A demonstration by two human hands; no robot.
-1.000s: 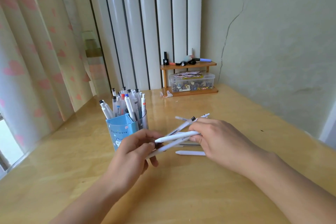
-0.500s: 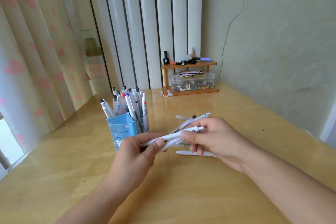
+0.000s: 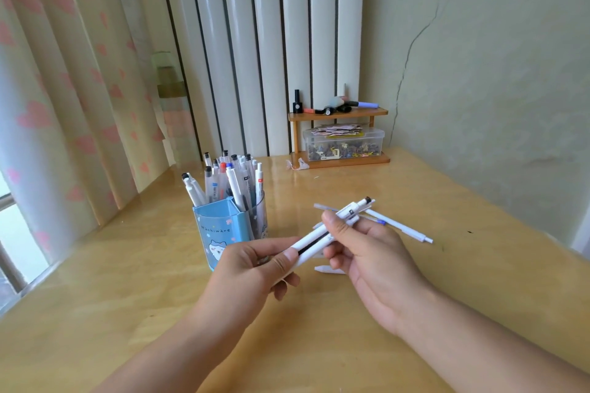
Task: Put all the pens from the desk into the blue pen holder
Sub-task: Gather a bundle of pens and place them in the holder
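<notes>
White plastic pens (image 3: 322,238) sit bundled between our two hands at the centre of the frame, slim smooth barrels with dark clips and tips. Our left hand (image 3: 252,268) curls round the lower end of the bundle, thumb pressing on top; our right hand (image 3: 367,252) pinches the same bundle higher up, so both grips are closed on it. The blue pen holder (image 3: 223,230) stands just left of centre on the desk (image 3: 127,281), an angular cup printed with a small cartoon face, already crowded with upright pens. More loose pens (image 3: 399,228) lie crossed on the desk behind our right hand, and one white piece lies below it, partly hidden.

To do this step well, we judge it best to square the bundle so the tips line up, pass it wholly to one hand, then turn it upright over whichever gap in the holder looks widest. The barrels look slick, so a firm pinch matters; the holder looks light and full, so steadying it with the free hand should keep it from tipping. The varnished wooden desk gleams and looks slippery.
</notes>
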